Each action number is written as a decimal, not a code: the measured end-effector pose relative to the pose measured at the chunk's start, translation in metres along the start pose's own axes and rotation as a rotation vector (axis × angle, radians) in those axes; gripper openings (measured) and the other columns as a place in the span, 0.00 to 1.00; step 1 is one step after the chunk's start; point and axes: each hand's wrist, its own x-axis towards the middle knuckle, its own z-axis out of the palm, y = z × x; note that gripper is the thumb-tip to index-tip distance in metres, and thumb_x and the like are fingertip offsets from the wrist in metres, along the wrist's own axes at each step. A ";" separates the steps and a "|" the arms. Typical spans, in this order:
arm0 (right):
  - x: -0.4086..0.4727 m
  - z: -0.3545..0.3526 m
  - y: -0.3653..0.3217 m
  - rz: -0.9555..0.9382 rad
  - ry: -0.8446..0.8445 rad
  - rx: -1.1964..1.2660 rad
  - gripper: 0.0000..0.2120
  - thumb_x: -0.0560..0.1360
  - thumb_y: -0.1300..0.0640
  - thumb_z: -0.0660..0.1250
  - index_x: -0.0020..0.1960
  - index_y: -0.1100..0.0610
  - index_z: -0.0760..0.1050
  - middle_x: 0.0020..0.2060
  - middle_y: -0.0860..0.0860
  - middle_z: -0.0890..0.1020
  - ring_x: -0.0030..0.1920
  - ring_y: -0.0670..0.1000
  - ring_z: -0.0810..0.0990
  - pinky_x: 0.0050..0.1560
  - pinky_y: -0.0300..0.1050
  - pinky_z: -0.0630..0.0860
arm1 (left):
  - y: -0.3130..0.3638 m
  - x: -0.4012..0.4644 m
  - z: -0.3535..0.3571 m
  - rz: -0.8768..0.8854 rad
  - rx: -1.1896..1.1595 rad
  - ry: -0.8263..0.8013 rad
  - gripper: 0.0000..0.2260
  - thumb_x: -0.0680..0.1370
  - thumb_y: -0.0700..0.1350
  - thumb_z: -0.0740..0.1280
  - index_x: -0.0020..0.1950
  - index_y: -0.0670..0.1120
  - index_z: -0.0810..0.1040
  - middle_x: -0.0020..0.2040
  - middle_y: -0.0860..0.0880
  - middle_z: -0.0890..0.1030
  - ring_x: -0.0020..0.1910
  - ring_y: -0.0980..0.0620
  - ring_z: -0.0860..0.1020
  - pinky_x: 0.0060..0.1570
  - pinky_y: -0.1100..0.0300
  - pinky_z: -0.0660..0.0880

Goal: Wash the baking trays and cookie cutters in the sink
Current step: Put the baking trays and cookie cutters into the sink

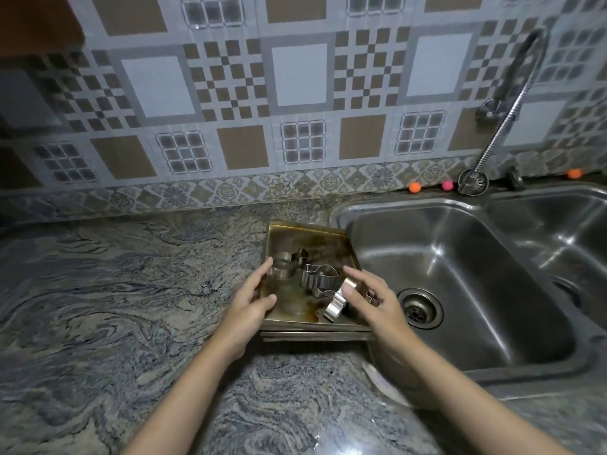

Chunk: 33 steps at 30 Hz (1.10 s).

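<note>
A stack of stained metal baking trays [323, 239] sits on the counter just left of the sink [466, 277]. Three metal cookie cutters lie in the top tray: one at the left [287, 266], one in the middle [320, 279], one at the front right [336, 305]. My left hand [253, 307] hovers over the tray's left edge with fingers apart, its fingertips close to the left cutter. My right hand [371, 300] is spread over the tray's right edge, thumb by the front-right cutter. Neither hand grips anything.
A marbled stone counter [115, 307] stretches to the left and front. The steel sink has a drain [421, 307] and a second basin [565, 244] further right. A flexible tap [505, 103] hangs from the tiled wall. Small coloured balls [414, 187] line the sink's back edge.
</note>
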 end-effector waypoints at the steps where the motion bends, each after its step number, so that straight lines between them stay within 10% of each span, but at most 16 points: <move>1: 0.000 -0.012 -0.001 -0.007 0.005 0.008 0.25 0.58 0.28 0.69 0.54 0.30 0.77 0.67 0.48 0.70 0.71 0.45 0.65 0.73 0.52 0.63 | 0.006 0.002 0.009 0.013 0.001 -0.021 0.28 0.79 0.33 0.61 0.71 0.61 0.67 0.66 0.58 0.69 0.64 0.59 0.68 0.56 0.67 0.68; 5: 0.004 -0.077 0.004 -0.049 0.032 -0.033 0.23 0.59 0.30 0.69 0.54 0.28 0.76 0.69 0.49 0.69 0.71 0.40 0.64 0.62 0.26 0.61 | 0.026 0.010 0.065 0.075 -0.015 -0.077 0.29 0.77 0.31 0.64 0.69 0.62 0.69 0.63 0.62 0.71 0.59 0.68 0.71 0.49 0.75 0.69; 11: 0.013 -0.227 0.025 -0.079 0.073 -0.094 0.25 0.59 0.30 0.69 0.55 0.32 0.78 0.69 0.48 0.69 0.71 0.40 0.63 0.72 0.44 0.59 | 0.049 0.023 0.209 0.136 -0.061 -0.134 0.27 0.76 0.31 0.64 0.68 0.57 0.68 0.58 0.66 0.70 0.47 0.83 0.70 0.47 0.81 0.68; 15: 0.016 -0.353 0.045 -0.038 0.054 -0.122 0.24 0.60 0.32 0.68 0.56 0.31 0.76 0.69 0.47 0.68 0.71 0.41 0.63 0.70 0.44 0.59 | 0.057 0.031 0.331 0.106 -0.125 -0.168 0.28 0.76 0.33 0.67 0.68 0.61 0.70 0.66 0.56 0.73 0.60 0.61 0.77 0.57 0.64 0.74; 22: 0.032 -0.545 0.094 0.076 0.042 -0.205 0.30 0.58 0.23 0.66 0.58 0.30 0.75 0.70 0.45 0.67 0.71 0.42 0.62 0.73 0.51 0.59 | 0.079 0.061 0.517 0.030 -0.181 -0.277 0.29 0.75 0.36 0.69 0.70 0.60 0.67 0.63 0.61 0.72 0.61 0.56 0.77 0.62 0.56 0.74; 33: 0.090 -0.661 0.178 0.317 -0.121 0.009 0.31 0.59 0.43 0.78 0.61 0.44 0.78 0.59 0.46 0.80 0.59 0.45 0.78 0.53 0.38 0.75 | 0.044 0.129 0.642 -0.163 -0.180 -0.333 0.37 0.70 0.34 0.74 0.73 0.57 0.64 0.69 0.48 0.69 0.63 0.47 0.75 0.46 0.61 0.79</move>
